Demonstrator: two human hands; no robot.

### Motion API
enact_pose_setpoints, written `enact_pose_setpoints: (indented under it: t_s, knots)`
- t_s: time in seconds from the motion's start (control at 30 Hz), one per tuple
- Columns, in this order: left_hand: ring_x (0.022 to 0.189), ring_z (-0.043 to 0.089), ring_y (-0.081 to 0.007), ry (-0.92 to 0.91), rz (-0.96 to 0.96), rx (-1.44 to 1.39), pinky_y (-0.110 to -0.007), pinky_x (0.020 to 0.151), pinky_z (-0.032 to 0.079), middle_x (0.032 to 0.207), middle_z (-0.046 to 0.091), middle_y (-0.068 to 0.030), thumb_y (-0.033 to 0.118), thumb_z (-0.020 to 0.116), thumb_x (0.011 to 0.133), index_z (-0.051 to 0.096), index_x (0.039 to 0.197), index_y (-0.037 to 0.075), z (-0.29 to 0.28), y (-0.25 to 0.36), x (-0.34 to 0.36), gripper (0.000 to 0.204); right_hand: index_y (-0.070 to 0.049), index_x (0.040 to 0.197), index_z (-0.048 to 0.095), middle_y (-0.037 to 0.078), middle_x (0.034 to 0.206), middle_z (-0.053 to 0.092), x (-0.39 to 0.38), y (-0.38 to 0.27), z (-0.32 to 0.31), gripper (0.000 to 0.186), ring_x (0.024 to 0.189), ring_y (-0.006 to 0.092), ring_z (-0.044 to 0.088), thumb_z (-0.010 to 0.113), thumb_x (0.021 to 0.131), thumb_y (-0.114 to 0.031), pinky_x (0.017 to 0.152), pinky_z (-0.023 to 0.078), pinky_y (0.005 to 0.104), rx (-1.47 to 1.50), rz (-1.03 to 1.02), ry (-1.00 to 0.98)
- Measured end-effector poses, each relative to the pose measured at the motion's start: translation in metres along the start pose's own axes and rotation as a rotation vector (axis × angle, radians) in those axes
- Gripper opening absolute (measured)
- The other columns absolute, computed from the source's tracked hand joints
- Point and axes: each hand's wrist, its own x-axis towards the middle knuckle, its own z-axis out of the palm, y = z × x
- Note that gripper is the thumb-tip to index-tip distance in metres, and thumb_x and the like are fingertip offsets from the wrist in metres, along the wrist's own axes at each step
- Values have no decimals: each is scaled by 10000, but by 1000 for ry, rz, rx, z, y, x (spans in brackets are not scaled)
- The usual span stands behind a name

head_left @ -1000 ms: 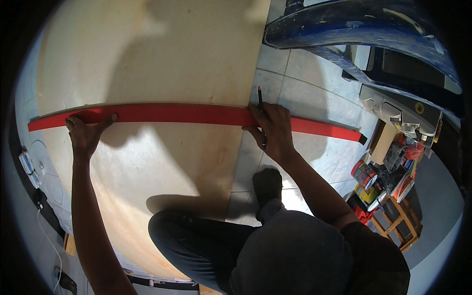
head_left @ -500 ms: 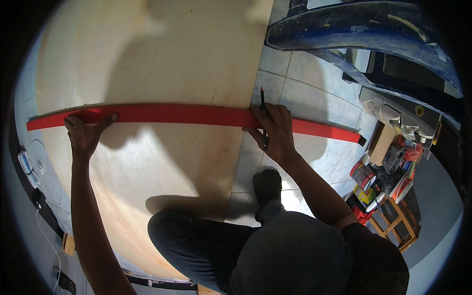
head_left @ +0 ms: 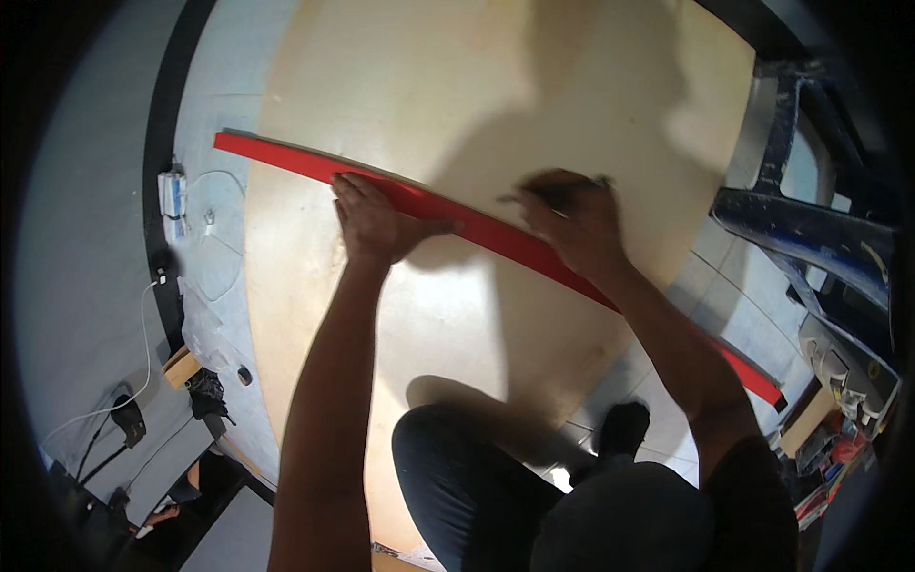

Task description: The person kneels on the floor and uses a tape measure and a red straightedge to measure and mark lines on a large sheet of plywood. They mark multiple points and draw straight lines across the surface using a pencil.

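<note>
A long red straightedge [head_left: 496,242] lies slantwise across a pale plywood board [head_left: 381,86], its two ends reaching past the board over the tiles. My left hand [head_left: 374,229] rests on it left of the middle, fingers laid flat and thumb stretched out along the red face. Just beyond the far edge of the straightedge, my right hand [head_left: 579,224] is closed round a dark pencil [head_left: 511,198], whose thin end points left. Motion blurs that hand, and whether the pencil touches the wood I cannot tell. My right forearm hides part of the straightedge.
A dark blue plastic chair [head_left: 810,214] stands at the right, with assorted items [head_left: 829,448] below it. A white cable [head_left: 148,334] hangs along the left wall. My bent knee [head_left: 448,458] is over the board's near part.
The view has swung left, so the straightedge looks more tilted. My right hand has left the straightedge at the board's right edge and moved left over the plywood with the pencil.
</note>
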Motion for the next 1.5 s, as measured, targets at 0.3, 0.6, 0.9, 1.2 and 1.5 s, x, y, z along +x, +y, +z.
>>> enact_pose_setpoints:
  t_s: [0.3, 0.6, 0.9, 1.2, 1.5]
  knots:
    - [1694, -3, -502, -20, 17, -87, -527, 1391, 91, 1764, 21, -432, 908, 922, 473, -64, 1672, -176, -3, 3, 0, 1893, 4, 905, 700, 188, 747, 715, 137, 33, 187, 121, 618, 303, 689, 717, 970, -97, 633, 545, 417, 80, -321, -15]
    - [1672, 51, -562, 170, 115, -173, -566, 1379, 118, 1727, 74, -483, 887, 938, 470, 5, 1667, -192, 14, -6, -5, 1863, 11, 971, 705, 223, 775, 725, 131, 34, 193, 126, 654, 343, 725, 691, 998, -111, 636, 554, 436, 96, -332, -77]
    - [1683, -6, -540, 88, 77, -230, -549, 1385, 84, 1742, 18, -470, 894, 928, 483, -47, 1658, -206, 3, -5, -7, 1882, 15, 980, 691, 263, 796, 709, 139, 35, 189, 128, 699, 413, 722, 673, 991, -112, 669, 564, 470, -25, -362, -129]
    - [1688, -24, -521, 10, 47, -157, -525, 1391, 71, 1746, -8, -462, 890, 929, 492, -63, 1650, -214, -2, -1, -6, 1882, 25, 930, 660, 265, 777, 685, 142, 31, 186, 162, 729, 454, 690, 676, 973, -131, 695, 546, 517, 15, -360, -149]
    - [1686, 10, -519, 21, 46, -55, -547, 1387, 89, 1740, 8, -462, 986, 847, 507, -62, 1642, -221, 9, -5, 2, 1890, 9, 940, 664, 215, 757, 668, 124, 35, 148, 107, 668, 347, 644, 702, 968, -87, 680, 540, 437, -179, -439, -205]
